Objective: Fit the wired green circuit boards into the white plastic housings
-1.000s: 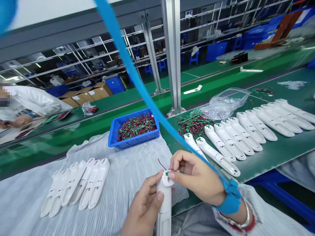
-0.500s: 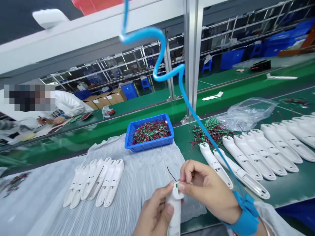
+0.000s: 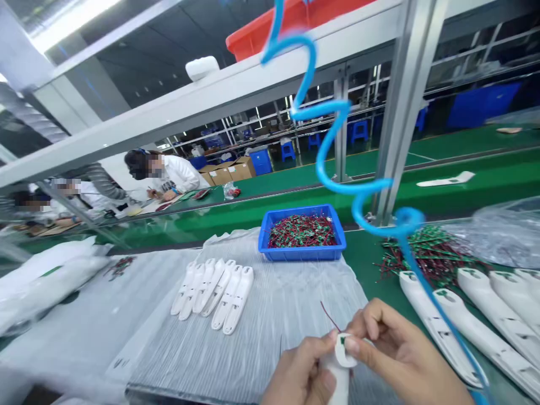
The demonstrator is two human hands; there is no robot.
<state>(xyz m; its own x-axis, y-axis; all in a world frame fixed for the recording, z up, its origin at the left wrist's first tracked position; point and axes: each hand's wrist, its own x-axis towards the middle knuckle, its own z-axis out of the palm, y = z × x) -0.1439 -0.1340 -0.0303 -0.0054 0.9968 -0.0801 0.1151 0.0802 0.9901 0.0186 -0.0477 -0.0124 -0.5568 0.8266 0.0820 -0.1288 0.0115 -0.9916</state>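
My left hand is wrapped round a white plastic housing, held upright with its rounded head on top. In the opening of that head sits a small green circuit board. A thin dark red wire sticks up behind the head. My right hand is closed at the head, its thumb against the board's edge and its fingers pinched behind; the fingertips are partly hidden. A blue tray full of green boards with red wires stands beyond my hands.
Several white housings lie on the foam sheet at left; more are lined up at right by a pile of wired boards. A coiled blue cord hangs in front. Co-workers sit across the line.
The view has swung left, so the tray, housings and hands appear farther right. Both hands keep the same grip on the housing and board.
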